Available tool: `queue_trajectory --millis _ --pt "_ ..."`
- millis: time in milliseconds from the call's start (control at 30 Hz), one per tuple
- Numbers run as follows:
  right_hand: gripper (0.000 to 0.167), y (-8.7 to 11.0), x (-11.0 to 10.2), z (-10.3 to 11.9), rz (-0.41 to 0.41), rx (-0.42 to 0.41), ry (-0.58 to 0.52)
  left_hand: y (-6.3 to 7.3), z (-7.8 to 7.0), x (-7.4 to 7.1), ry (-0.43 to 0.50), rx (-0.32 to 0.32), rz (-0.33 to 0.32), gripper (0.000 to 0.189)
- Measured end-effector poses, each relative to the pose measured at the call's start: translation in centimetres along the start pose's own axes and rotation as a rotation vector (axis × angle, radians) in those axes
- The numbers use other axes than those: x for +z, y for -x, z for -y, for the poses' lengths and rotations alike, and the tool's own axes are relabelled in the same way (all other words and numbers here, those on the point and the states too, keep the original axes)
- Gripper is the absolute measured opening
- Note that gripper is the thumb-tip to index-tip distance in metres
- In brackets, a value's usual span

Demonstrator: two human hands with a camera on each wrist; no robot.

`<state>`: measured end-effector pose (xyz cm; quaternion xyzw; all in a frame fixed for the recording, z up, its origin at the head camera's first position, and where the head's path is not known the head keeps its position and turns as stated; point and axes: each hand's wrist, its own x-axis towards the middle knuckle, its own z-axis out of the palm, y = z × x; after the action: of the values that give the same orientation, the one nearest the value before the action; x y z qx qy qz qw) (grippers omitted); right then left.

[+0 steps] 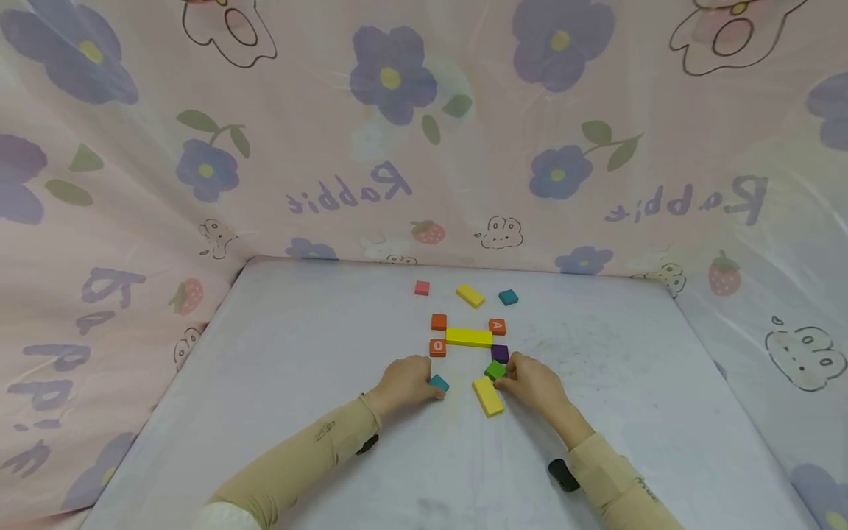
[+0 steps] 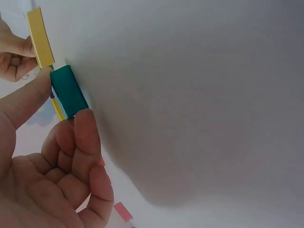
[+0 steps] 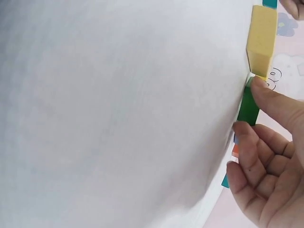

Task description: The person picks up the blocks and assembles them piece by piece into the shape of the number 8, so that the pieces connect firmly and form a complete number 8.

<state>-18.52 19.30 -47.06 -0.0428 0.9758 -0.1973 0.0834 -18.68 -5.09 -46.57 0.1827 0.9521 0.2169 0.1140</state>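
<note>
Between thumb and fingers, my left hand [image 1: 405, 383] pinches a teal block [image 1: 439, 383], which the left wrist view shows as a teal block [image 2: 69, 91] held at its two ends. My right hand [image 1: 535, 384] grips a green block [image 1: 495, 370] the same way; in the right wrist view the green block [image 3: 248, 104] sits between thumb and fingertips. Just below the green block lies a yellow block [image 1: 488, 397], set at a slant. A purple block [image 1: 500, 353] is right above the green one, beside the right end of a long yellow block [image 1: 469, 337].
Orange blocks lie near the long yellow block: one at upper left [image 1: 439, 322], one with a letter O [image 1: 437, 347], one with a letter A [image 1: 497, 326]. Farther back are a pink block [image 1: 422, 288], a yellow block [image 1: 470, 295] and a teal block [image 1: 508, 297]. A patterned curtain [image 1: 464, 184] borders the table.
</note>
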Motion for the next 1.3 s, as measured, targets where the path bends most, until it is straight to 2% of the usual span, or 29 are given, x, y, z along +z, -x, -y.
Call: queue_trajectory --millis 200,500,767,933,1300 --pt "0.031 0.1 -0.2 0.1 0.000 -0.006 -0.004 -1.3 -0.5 0.2 0.050 -0.025 -0.004 0.039" --pt "0.031 0.0 -0.2 0.1 0.002 -0.002 -0.009 -2.9 -0.6 0.4 -0.003 -0.025 -0.082 0.038" --pt "0.031 0.0 -0.2 -0.1 0.008 0.008 -0.004 -3.1 -0.6 0.3 -0.094 0.025 -0.126 0.032" --pt "0.030 0.0 -0.3 0.0 0.017 0.008 -0.008 -3.2 -0.6 0.1 -0.097 0.022 -0.117 0.033" --pt "0.030 0.2 -0.3 -0.1 0.008 0.004 -0.021 -2.9 -0.4 0.5 -0.084 0.044 -0.143 0.036"
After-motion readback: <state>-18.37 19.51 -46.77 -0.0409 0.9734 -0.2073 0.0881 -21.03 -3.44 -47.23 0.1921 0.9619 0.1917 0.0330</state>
